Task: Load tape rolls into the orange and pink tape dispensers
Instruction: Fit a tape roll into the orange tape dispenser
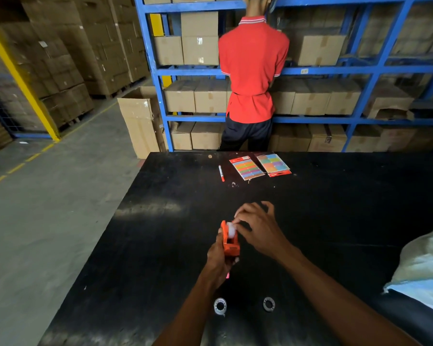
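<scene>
Left hand (218, 258) grips the orange dispenser (231, 242) upright; right hand (256, 228) pinches the tape roll (231, 230) into its top.

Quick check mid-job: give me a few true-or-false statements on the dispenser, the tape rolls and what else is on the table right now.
1. The left hand holds the orange plastic tape dispenser. True.
2. The right hand rests flat on the black table. False: its fingers are at the clear tape roll in the dispenser.
3. Two loose tape rolls lie on the table near the person, one left of the other. True.
4. The red and white marker pen lies between the two loose rolls. False: it lies at the far side, beside the two packs of coloured sticky tabs.
5. The orange dispenser stands on the table unheld. False: it is held in the left hand.
</scene>
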The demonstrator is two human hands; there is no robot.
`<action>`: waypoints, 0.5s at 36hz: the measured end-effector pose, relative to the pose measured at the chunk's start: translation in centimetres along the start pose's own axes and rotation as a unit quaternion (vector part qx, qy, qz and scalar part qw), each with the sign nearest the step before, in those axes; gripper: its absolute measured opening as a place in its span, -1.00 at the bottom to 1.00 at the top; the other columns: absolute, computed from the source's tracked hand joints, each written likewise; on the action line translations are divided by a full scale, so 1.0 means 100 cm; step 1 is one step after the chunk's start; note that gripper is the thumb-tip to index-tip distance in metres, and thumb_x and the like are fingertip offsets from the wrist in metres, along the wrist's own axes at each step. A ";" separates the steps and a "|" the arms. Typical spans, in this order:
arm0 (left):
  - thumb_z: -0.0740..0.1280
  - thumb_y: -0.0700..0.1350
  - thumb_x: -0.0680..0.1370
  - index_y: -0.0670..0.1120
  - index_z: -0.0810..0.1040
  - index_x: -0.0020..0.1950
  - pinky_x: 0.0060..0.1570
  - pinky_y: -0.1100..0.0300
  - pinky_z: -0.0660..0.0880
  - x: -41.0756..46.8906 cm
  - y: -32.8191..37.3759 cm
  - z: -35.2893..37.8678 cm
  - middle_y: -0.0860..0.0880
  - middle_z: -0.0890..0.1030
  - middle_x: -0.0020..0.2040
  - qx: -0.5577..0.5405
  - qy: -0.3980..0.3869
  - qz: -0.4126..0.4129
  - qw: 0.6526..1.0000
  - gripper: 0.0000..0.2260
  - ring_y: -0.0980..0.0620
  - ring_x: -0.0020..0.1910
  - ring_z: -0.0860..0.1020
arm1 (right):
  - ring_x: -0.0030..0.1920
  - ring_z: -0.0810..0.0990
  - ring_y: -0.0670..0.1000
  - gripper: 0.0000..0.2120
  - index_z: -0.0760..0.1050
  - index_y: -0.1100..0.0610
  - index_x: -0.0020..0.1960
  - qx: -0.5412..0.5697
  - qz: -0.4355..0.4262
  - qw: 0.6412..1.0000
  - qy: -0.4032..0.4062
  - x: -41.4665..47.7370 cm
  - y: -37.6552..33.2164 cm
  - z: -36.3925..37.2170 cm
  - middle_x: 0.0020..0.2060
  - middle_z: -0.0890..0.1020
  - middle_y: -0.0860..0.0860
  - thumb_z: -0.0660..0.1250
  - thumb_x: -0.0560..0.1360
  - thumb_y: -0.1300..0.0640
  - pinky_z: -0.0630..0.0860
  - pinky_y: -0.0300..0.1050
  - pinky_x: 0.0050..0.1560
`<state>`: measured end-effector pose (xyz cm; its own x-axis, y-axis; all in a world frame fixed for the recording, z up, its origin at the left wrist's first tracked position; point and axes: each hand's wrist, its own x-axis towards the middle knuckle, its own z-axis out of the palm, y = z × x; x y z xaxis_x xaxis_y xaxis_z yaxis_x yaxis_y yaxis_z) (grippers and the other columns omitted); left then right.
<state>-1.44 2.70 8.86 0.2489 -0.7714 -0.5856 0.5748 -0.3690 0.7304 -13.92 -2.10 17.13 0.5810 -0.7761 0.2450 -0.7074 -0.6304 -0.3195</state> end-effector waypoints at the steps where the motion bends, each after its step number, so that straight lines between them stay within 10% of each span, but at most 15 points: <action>1: 0.26 0.17 0.56 -0.21 0.54 0.18 -0.31 0.08 0.56 0.001 0.000 -0.001 -0.27 0.62 0.02 -0.003 0.007 -0.001 1.000 -0.54 -0.15 -0.14 0.60 | 0.26 0.43 -0.10 -0.87 0.57 -0.06 0.07 0.004 -0.008 1.000 0.007 -0.001 -0.001 0.000 0.15 0.54 -0.11 0.30 0.55 0.00 0.05 0.09 0.47; 9: 0.21 0.12 0.60 -0.18 0.55 0.19 0.25 -0.20 0.50 0.005 0.007 -0.007 -0.29 0.63 0.10 -0.037 0.011 0.016 0.999 -0.60 -0.25 0.13 0.60 | 0.22 0.36 -0.18 -0.86 0.57 -0.07 -0.05 0.032 -0.074 0.996 0.043 -0.018 -0.013 0.000 0.10 0.48 -0.16 0.24 0.54 -0.04 0.05 -0.04 0.39; 14: 0.21 0.07 0.62 -0.22 0.59 0.03 -0.13 0.00 0.59 0.003 0.013 -0.005 -0.22 0.69 -0.17 -0.069 0.006 0.021 0.997 -0.64 -0.16 -0.17 0.66 | 0.14 0.39 -0.15 -0.85 0.54 -0.09 -0.10 0.008 -0.090 0.996 0.018 -0.031 -0.016 0.012 0.04 0.43 -0.15 0.23 0.54 -0.09 0.16 -0.03 0.29; 18: 0.19 0.08 0.62 -0.26 0.61 0.05 0.03 -0.06 0.60 0.003 0.013 -0.005 -0.26 0.68 -0.12 -0.054 -0.021 0.022 0.998 -0.58 -0.17 -0.12 0.67 | 0.09 0.40 -0.13 -0.88 0.56 -0.09 -0.05 -0.004 -0.070 0.997 0.020 -0.037 -0.015 0.024 0.01 0.45 -0.12 0.26 0.55 -0.07 0.26 -0.03 0.23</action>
<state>-0.24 2.25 9.45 0.2430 -0.8077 -0.5372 0.6452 -0.2789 0.7113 -14.01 1.75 14.53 0.6581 -0.6803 0.3226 -0.6234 -0.7326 -0.2732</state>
